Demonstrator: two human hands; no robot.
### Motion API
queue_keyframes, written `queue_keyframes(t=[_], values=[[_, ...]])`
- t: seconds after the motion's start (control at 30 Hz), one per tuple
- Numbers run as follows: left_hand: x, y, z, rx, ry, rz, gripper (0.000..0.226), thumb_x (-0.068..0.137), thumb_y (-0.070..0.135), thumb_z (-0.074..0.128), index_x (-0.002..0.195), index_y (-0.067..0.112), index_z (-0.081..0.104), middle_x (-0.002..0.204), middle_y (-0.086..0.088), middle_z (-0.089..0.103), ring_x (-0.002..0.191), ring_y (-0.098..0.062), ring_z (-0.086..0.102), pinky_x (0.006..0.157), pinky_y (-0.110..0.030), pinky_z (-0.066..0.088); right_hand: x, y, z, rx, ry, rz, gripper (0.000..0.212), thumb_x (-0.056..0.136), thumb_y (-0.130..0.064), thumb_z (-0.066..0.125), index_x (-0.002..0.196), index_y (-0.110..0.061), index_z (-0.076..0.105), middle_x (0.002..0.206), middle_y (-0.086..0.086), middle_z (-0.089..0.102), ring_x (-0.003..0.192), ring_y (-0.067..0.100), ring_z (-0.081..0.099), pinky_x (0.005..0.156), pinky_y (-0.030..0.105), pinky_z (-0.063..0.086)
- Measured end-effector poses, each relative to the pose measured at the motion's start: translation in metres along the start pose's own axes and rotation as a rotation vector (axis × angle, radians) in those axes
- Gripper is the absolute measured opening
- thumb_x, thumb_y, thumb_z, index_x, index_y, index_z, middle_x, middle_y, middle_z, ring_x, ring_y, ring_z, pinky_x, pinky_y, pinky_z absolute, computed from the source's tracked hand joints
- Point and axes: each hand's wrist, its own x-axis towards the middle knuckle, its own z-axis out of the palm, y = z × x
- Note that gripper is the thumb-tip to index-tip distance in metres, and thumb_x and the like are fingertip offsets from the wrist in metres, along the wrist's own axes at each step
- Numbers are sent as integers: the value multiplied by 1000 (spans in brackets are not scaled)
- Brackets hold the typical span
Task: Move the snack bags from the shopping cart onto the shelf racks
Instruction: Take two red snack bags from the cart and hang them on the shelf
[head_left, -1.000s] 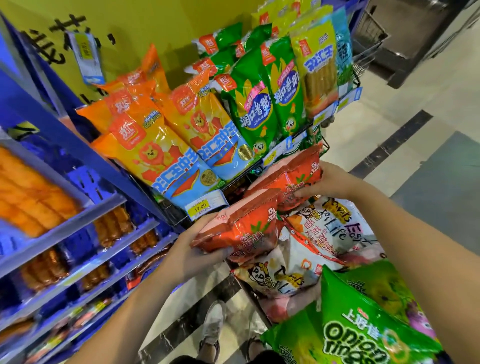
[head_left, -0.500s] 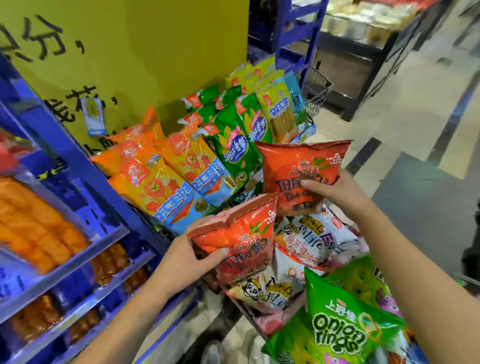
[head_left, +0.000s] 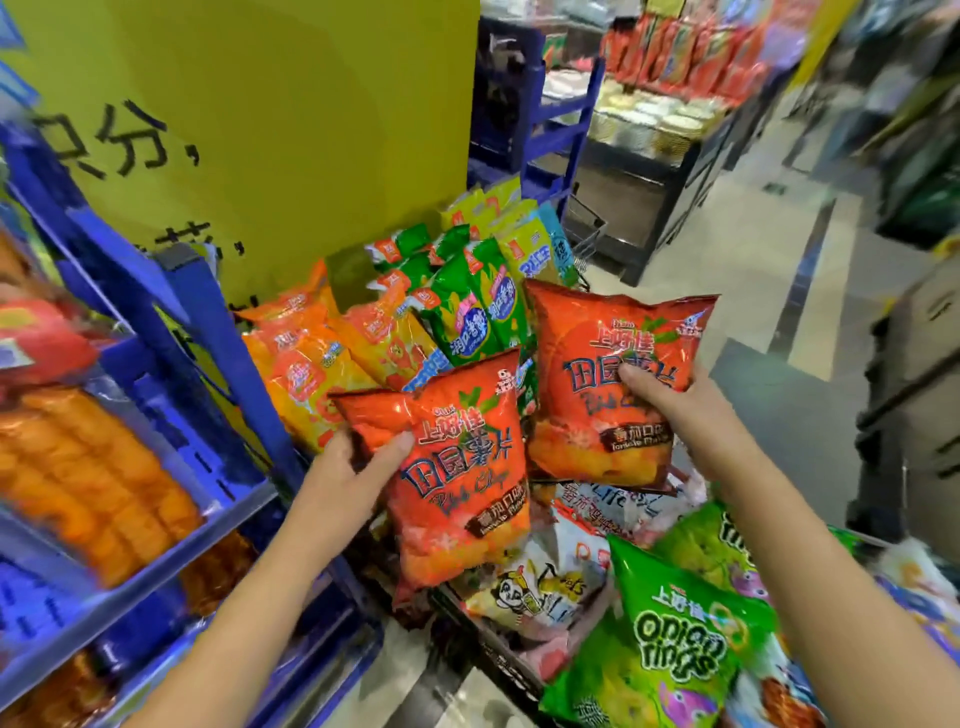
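The left hand (head_left: 353, 467) grips a red bag (head_left: 462, 499) by its upper left corner, thumb across the front. The right hand (head_left: 657, 402) holds a second bag (head_left: 597, 364) at mid-height, thumb in front and fingers behind. Both bags are upright with their long axis vertical, above the pile in the cart (head_left: 498, 654), and the second is higher and farther forward. The targets lie ahead and to the left: the rack (head_left: 363, 338) of orange and green bags is just behind the held pair, and the blue shelf (head_left: 171, 322) stands at left. The left hand is nearer the shelf. Both forearms reach forward, so a short push ahead probably comes next.
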Motion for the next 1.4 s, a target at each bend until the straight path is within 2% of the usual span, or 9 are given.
queue_keyframes(t=[0.17, 0.4, 0.57, 0.73, 0.9, 1.1, 1.17, 1.3, 1.4], values=[[-14, 7, -14, -174, -7, -24, 72, 61, 86, 75, 124, 52, 62, 129, 11, 72, 119, -19, 69, 107, -54, 49, -18, -3, 9, 31, -38, -5, 52, 76, -35, 82, 122, -28, 59, 105, -4, 79, 90, 17, 78, 76, 32, 59], [-70, 14, -21, -224, 179, -51, 88, 61, 84, 74, 134, 37, 60, 125, 7, 74, 114, -20, 72, 105, -54, 51, -35, 7, 14, 54, -244, -2, 87, 48, -62, 92, 122, -28, 63, 108, -1, 79, 95, 23, 77, 88, 41, 57], [-130, -1, -25, -280, 368, -110, 77, 75, 82, 67, 142, 46, 54, 138, 7, 67, 127, -25, 65, 103, -51, 49, -54, 20, 20, 39, -401, 18, 63, 65, -56, 86, 119, -33, 63, 106, -5, 79, 94, 21, 77, 90, 43, 58], [-211, -5, -16, -417, 614, -190, 68, 78, 64, 66, 134, 26, 64, 123, -8, 75, 114, -31, 72, 102, -55, 53, -86, 34, 45, 55, -574, 73, 37, 75, -43, 80, 106, -35, 62, 95, -12, 80, 83, 12, 78, 80, 35, 57], [-303, -5, -29, -437, 860, -175, 53, 84, 57, 68, 122, 20, 70, 113, -10, 78, 100, -27, 76, 85, -42, 61, -130, 36, 94, 69, -809, 110, 75, 56, -61, 87, 120, -30, 65, 107, 0, 79, 96, 24, 77, 93, 45, 57], [-424, -2, -50, -390, 1096, -83, 95, 64, 80, 74, 137, 19, 63, 127, -9, 73, 117, -30, 70, 106, -51, 50, -210, 21, 153, 39, -1041, 78, 64, 70, -50, 88, 123, -25, 63, 106, 4, 79, 94, 27, 77, 90, 47, 59], [-463, -2, -56, -362, 1129, -76, 88, 70, 80, 71, 136, 21, 64, 126, -8, 74, 116, -29, 71, 106, -53, 50, -242, 17, 172, 21, -1101, 66, 69, 68, -55, 89, 125, -25, 63, 107, 2, 79, 95, 25, 77, 90, 46, 59], [-551, -10, -69, -354, 1242, -85, 42, 94, 58, 56, 121, 27, 67, 109, 2, 79, 98, -19, 77, 94, -45, 56, -322, 11, 206, -38, -1227, 23, 62, 72, -53, 87, 124, -28, 64, 110, 0, 79, 99, 25, 77, 94, 49, 57], [-629, -14, -78, -339, 1342, -113, 67, 84, 73, 65, 133, 28, 62, 117, 0, 77, 106, -23, 75, 100, -49, 55, -394, 7, 231, -54, -1322, 7, 51, 79, -40, 81, 125, -26, 64, 110, 1, 79, 98, 26, 77, 95, 52, 57]])
